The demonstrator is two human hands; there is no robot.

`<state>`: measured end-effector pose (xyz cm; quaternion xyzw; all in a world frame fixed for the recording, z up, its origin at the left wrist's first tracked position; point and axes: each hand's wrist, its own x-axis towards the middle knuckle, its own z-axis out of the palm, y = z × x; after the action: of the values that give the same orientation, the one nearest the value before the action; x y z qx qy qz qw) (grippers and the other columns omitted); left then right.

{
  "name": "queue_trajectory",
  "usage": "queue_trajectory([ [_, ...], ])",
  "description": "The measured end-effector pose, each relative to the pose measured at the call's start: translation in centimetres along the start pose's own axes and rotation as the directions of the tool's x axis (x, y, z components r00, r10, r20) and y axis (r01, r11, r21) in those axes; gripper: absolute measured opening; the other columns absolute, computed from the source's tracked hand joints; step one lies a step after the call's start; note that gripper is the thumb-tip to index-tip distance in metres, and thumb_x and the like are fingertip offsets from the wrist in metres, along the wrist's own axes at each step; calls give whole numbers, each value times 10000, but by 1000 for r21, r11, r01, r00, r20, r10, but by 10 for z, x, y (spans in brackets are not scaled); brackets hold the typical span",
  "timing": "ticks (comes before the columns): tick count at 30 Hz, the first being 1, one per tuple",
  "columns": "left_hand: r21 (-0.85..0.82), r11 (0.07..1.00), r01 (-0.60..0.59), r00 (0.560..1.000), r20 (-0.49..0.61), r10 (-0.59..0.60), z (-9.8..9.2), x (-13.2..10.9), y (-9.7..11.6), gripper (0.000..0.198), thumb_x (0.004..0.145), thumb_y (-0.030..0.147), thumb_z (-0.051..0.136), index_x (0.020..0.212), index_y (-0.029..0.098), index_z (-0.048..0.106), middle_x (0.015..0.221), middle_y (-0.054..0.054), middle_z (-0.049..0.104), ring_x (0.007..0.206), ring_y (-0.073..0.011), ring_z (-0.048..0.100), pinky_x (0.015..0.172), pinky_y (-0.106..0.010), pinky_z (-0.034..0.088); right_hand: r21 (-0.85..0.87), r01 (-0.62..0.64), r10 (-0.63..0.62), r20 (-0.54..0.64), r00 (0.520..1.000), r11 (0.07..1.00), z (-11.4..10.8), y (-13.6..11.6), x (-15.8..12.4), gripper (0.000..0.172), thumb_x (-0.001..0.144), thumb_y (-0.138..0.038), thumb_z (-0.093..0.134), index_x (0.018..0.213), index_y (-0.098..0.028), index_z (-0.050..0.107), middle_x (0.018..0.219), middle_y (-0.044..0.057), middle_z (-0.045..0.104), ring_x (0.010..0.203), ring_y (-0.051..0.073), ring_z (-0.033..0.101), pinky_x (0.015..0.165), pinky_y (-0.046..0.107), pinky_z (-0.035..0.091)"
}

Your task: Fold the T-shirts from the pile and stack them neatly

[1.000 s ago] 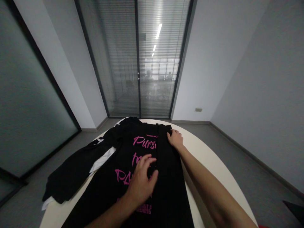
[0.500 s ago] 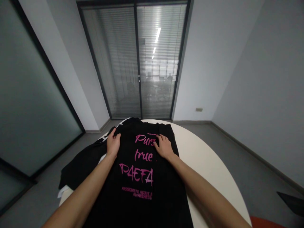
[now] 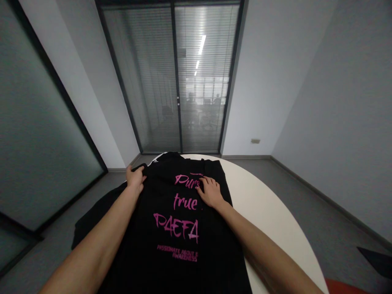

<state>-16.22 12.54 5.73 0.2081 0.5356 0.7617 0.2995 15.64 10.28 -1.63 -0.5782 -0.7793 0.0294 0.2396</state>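
Note:
A black T-shirt (image 3: pixel 177 204) with pink lettering lies spread over the table, its right side folded in so part of the lettering is covered. At the shirt's upper left, my left hand (image 3: pixel 134 177) pinches the cloth between thumb and fingers. My right hand (image 3: pixel 211 192) rests flat on the folded-in strip beside the top pink words, fingers stretched out. More black cloth (image 3: pixel 94 212) hangs over the table's left side, past my left forearm. The shirt's lower end runs out of view at the bottom.
The round cream table (image 3: pixel 263 204) shows its curved edge on the right. Beyond it stand a glass door with blinds (image 3: pixel 199 102) and grey walls. A red object (image 3: pixel 343 287) and a dark object (image 3: pixel 375 261) sit at the lower right.
My left hand has moved left, drawing the shirt's left edge outward over the white patches that showed there. The right hand has stayed almost in place on the cloth.

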Motion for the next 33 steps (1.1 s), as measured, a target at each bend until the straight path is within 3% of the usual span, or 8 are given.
queue_trajectory([
  [7, -56, 985, 165, 981, -89, -170, -1, -3, 3, 389, 717, -3, 599, 1058, 178, 553, 970, -13, 597, 853, -131, 616, 777, -289, 546, 114, 154, -153, -16, 988, 981, -10, -54, 50, 518, 1006, -447, 438, 1476, -233, 483, 1567, 94, 417, 1435, 289, 330, 1151, 480, 288],
  [11, -192, 966, 170, 985, -9, -175, -3, -3, 14, 139, 790, 85, 541, 903, 165, 551, 811, -1, 591, 767, -126, 622, 761, -271, 573, 210, 250, -258, 13, 966, 945, -3, -104, 75, 545, 1030, -464, 382, 1527, -244, 421, 1573, 95, 419, 1439, 275, 361, 1166, 474, 297],
  [15, -265, 940, 216, 976, 91, -199, -4, -3, 17, 49, 832, 137, 556, 868, 166, 572, 751, -16, 622, 742, -141, 643, 759, -273, 591, 196, 289, -326, 195, 925, 937, 14, -138, 81, 569, 1034, -521, 340, 1542, -273, 407, 1603, 102, 374, 1468, 330, 331, 1181, 538, 261],
  [21, -251, 937, 243, 969, 115, -220, 1, 3, 11, 98, 888, 103, 513, 902, 147, 600, 817, -56, 662, 743, -164, 652, 770, -332, 587, 172, 275, -311, 245, 918, 946, 30, -142, 79, 539, 1030, -528, 353, 1490, -278, 480, 1621, 101, 336, 1500, 341, 264, 1193, 567, 222],
  [27, -229, 973, -24, 979, 190, 69, 19, 1, 20, 250, 828, 90, 553, 1024, 173, 685, 987, -25, 699, 954, -148, 658, 989, -289, 512, 425, 189, -299, 208, 931, 885, 27, -129, 94, 483, 1036, -472, 364, 1430, -248, 528, 1508, 90, 505, 1412, 281, 432, 1177, 503, 302],
  [29, -57, 957, -284, 892, 350, 285, 24, -5, 22, 357, 771, 65, 570, 1072, 193, 714, 1079, -26, 708, 1090, -186, 636, 1101, -347, 441, 591, 96, -224, 148, 963, 801, 26, -125, 104, 470, 1036, -450, 370, 1422, -231, 523, 1440, 89, 571, 1343, 238, 509, 1155, 441, 352],
  [31, 130, 820, -558, 716, 574, 396, 27, -11, 21, 418, 736, 46, 551, 1078, 200, 735, 1130, -40, 703, 1163, -227, 612, 1159, -419, 385, 748, -9, -103, 103, 989, 664, 24, -122, 117, 471, 1046, -434, 331, 1414, -212, 523, 1393, 86, 603, 1290, 195, 548, 1131, 375, 384],
  [33, 201, 647, -735, 522, 777, 352, 28, -18, 16, 451, 716, 26, 514, 1062, 198, 745, 1178, -59, 689, 1222, -253, 590, 1185, -468, 352, 862, -112, 28, 113, 993, 494, 21, -117, 128, 508, 1055, -447, 258, 1401, -194, 531, 1337, 93, 630, 1205, 174, 598, 1070, 338, 441],
])
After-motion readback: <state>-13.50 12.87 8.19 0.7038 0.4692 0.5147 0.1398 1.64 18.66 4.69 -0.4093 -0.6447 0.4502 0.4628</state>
